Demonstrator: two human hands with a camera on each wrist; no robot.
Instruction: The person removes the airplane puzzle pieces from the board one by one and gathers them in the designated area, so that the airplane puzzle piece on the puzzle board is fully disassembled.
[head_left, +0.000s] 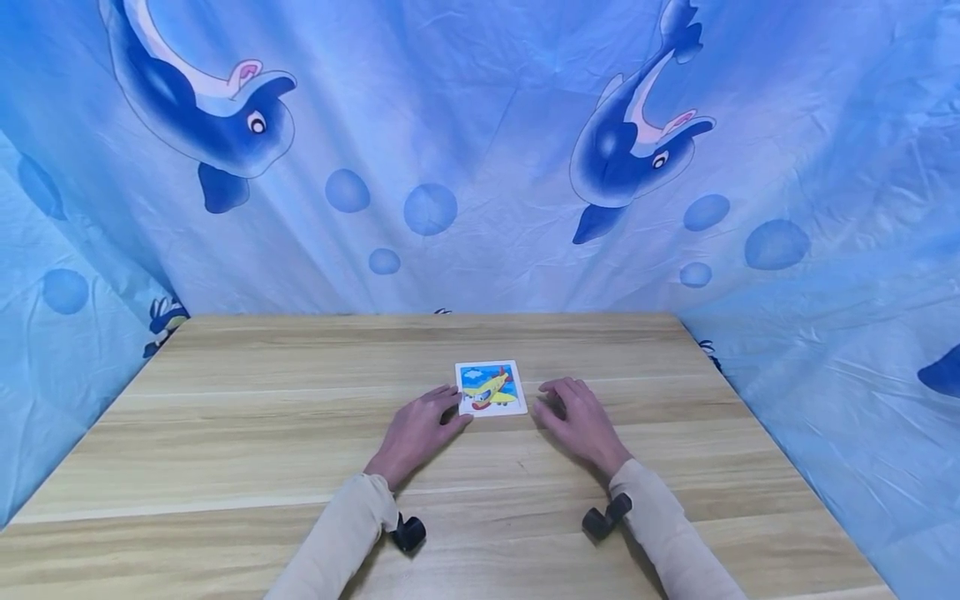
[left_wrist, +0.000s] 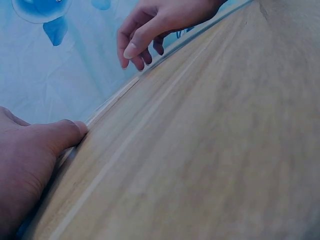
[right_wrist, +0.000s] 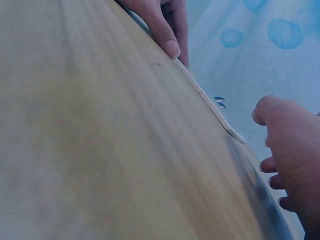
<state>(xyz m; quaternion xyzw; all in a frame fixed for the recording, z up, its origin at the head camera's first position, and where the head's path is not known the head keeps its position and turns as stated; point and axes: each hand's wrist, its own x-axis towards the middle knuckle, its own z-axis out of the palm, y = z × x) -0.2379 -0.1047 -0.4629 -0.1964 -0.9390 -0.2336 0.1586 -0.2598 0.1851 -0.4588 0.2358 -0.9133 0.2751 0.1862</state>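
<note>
A thin square picture board with a white border lies flat on the wooden table, showing a yellow and red cartoon airplane on blue sky. My left hand holds its near left corner, thumb at the near edge and fingers at the left edge. In the right wrist view, that thumb touches the end of the board's pale edge. To the right of the board, my right hand stays apart from it with fingers loosely bent and nothing in them. The left wrist view shows the same right hand above the tabletop.
The wood-grain table reaches back to a blue curtain printed with dolphins and bubbles, which also hangs along both sides. A small black camera sits at the left wrist, another black camera at the right.
</note>
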